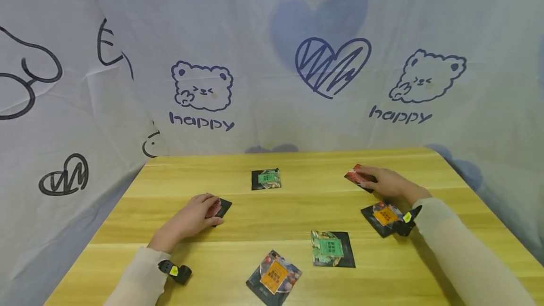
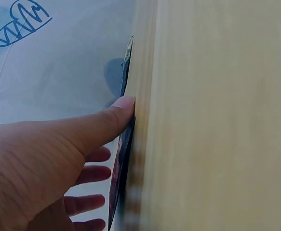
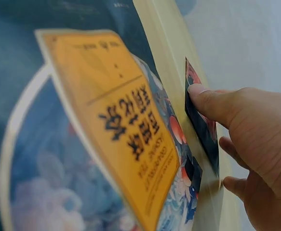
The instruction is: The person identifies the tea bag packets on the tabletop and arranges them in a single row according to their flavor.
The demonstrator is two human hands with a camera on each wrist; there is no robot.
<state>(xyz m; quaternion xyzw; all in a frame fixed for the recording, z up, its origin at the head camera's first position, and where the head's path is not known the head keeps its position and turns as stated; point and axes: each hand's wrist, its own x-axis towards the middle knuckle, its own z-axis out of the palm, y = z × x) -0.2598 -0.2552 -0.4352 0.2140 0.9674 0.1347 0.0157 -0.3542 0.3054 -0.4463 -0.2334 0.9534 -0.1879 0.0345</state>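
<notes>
Desk, yellow wood-grain; sachets counted: 6 (2 red, 2 green-labelled, 2 orange-labelled). Left of centre: left hand at the left red sachet, thumb on its near edge, other fingers reaching over its far side, pinching it across; dark pack, reddish panel partly covered. Upper middle of desk: first green-labelled sachet, lying flat. Bottom centre: first orange-labelled sachet, turned cornerwise. Right of that: second green-labelled sachet. Desk's upper right: right red sachet, red face, dark border, pinched between thumb and fingers of right hand. Just below: second orange-labelled sachet, partly hidden by the black wrist camera.
</notes>
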